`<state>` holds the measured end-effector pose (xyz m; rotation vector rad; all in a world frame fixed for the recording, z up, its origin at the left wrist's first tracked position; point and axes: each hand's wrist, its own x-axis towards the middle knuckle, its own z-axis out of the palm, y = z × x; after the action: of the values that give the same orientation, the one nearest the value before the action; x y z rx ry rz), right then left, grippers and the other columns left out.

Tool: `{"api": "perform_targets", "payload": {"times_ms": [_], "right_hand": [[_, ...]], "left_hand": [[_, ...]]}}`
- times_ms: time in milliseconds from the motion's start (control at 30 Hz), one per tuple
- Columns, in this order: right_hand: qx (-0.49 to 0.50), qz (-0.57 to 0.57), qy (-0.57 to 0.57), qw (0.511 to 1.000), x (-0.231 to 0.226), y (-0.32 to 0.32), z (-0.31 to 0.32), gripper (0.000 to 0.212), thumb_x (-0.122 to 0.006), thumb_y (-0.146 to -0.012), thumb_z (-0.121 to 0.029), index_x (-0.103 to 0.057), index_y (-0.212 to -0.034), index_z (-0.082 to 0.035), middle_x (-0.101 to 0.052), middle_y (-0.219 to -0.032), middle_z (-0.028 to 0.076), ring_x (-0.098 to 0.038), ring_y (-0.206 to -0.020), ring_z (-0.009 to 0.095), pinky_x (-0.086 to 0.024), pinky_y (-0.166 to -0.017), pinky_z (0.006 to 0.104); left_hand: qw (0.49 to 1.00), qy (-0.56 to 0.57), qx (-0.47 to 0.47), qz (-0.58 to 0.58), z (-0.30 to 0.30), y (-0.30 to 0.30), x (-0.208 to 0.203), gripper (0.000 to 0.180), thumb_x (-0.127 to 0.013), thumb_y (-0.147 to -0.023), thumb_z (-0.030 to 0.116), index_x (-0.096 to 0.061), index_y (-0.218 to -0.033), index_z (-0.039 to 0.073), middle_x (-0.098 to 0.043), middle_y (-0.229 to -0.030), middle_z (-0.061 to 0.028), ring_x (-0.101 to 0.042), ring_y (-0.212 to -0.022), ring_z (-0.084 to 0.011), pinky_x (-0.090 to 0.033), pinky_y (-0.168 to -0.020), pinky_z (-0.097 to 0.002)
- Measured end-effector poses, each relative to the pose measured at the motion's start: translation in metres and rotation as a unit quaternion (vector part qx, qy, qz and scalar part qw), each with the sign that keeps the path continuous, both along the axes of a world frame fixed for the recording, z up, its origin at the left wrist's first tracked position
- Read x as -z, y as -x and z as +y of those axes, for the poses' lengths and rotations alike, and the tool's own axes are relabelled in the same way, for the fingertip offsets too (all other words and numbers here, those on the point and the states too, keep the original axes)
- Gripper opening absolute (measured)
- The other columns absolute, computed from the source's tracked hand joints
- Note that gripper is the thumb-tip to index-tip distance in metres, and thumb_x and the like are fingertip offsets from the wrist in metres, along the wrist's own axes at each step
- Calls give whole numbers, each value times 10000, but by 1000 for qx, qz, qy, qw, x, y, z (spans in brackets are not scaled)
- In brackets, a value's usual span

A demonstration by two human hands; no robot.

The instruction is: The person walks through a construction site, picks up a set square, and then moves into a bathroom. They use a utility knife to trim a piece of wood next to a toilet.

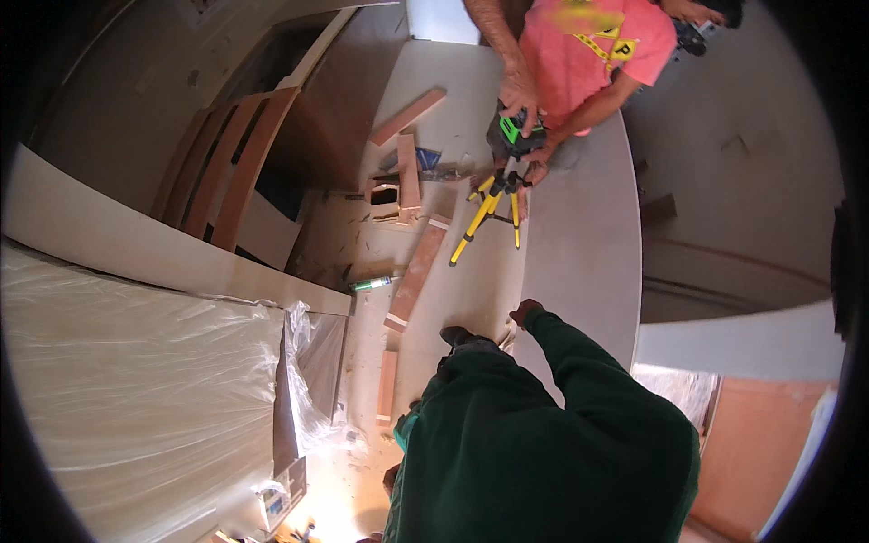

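Pale floor [466, 294], strewn with wood strips [418, 271], is bordered by a long counter [584, 235], at whose left edge the right hand [525, 312] is held, its finger state indiscernible, the left hand [391, 480] being mostly hidden, fingers likewise.

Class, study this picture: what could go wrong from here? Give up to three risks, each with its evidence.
1. Tripping: wooden boards lie on the floor near the wearer's dark shoe; a step could catch one.
2. Toppling: a co-worker's hand is on the green-and-black device atop the yellow tripod; a bump might tip it.
3. Scraping: the wearer's right hand is close to the pale panel's edge and could knock it.
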<state>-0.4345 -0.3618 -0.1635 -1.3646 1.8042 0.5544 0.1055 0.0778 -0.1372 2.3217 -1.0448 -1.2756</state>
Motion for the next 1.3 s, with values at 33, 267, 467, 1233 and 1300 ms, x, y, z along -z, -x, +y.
{"api": "perform_targets", "payload": {"times_ms": [33, 267, 467, 1233, 1300], "right_hand": [[20, -14, 17, 1000, 9, -28, 26, 552, -552, -868, -519, -735, -1043, -29, -702, -1097, 210, -665, -1051, 363, -511, -951, 464], [34, -69, 21, 997, 37, -74, 147, 624, -507, -880, -593, -752, -918, -20, -737, -898, 166, -709, -932, 337, -551, -869, 455], [185, -96, 24, 978, 7, -96, 233, 547, -482, -877, -552, -760, -720, -108, -736, -789, 120, -717, -837, 285, -542, -867, 402], [124, -21, 96, 987, -19, -74, 202, 576, -515, -869, -539, -746, -981, -23, -724, -995, 193, -679, -1010, 361, -524, -924, 450], [130, -38, 118, 984, -26, -78, 190, 601, -514, -863, -535, -729, -1044, -3, -693, -1088, 241, -656, -1055, 401, -509, -949, 469]], "left_hand": [[1000, 19, -2, -13, -2, -29, -4, 233, -689, -803, 194, -718, -954, 19, -694, -795, -120, -662, -704, -200, -548, -681, -342], [994, 76, -30, -75, -22, -104, -66, 299, -695, -711, 171, -752, -943, -9, -735, -818, -167, -701, -728, -245, -576, -705, -367], [976, -50, 192, -87, -18, -188, -4, 294, -710, -688, 254, -780, -885, 48, -742, -826, -159, -724, -792, -279, -576, -796, -403], [963, -26, 264, -42, -66, -118, -1, 322, -604, -836, 341, -758, -887, 63, -721, -893, -201, -699, -860, -380, -554, -805, -463], [964, -23, 261, -42, -68, -118, -2, 324, -602, -838, 346, -759, -888, 67, -722, -896, -199, -698, -864, -380, -553, -808, -464]]}}
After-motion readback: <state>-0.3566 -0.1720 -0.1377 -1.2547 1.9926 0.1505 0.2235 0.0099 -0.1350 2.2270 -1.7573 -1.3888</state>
